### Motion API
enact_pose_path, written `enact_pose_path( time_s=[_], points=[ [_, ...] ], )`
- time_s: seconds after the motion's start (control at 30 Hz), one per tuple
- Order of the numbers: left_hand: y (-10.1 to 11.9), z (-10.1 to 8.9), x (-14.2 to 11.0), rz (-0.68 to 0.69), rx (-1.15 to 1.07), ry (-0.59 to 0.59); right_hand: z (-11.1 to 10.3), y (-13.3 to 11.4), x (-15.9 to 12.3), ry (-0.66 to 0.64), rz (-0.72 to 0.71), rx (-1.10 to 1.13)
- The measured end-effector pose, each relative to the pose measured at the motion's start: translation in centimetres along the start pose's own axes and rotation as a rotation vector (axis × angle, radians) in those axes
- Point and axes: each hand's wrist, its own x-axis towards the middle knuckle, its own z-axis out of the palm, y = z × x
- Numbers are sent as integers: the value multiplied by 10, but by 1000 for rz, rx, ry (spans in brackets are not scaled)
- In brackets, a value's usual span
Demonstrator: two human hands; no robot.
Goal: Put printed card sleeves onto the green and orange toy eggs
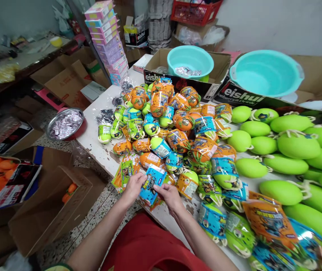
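Observation:
Between my two hands, over the table's near edge, is a flat blue printed bag (151, 183). The fingers of my left hand (134, 187) pinch its left side. My right hand (169, 194) grips its right side between thumb and fingers. Flat orange and green printed bags (127, 171) lie just beyond my left hand. Past the blue bag is a heap of packed toys in orange, blue and green wrappers (177, 139). Loose green oval toys with pale cords (252, 167) lie to the right. The blue bag's contents, if any, cannot be made out.
Two turquoise basins (266, 73) rest on cartons at the back, one holding small sachets. A metal bowl of sachets (66, 124) stands at the table's left edge. Stacked pink and purple boxes (108, 45) rise behind. Open cartons (56, 203) stand on the floor at left, some with orange toys.

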Motion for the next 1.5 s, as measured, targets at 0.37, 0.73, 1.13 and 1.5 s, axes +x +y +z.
enact_pose_path(
  time_s=[0.37,0.73,1.13,1.5],
  points=[
    [44,46,26,103,80,-136,-41,-28,-9,168,-81,63],
    [93,96,34,107,-26,-155,-111,-69,-26,585,-373,-176],
    [126,133,66,98,-273,-320,-270,-198,9,851,-447,-915],
    [128,119,65,-94,-472,-178,-292,-223,125,1029,-273,-1144]
  ],
)
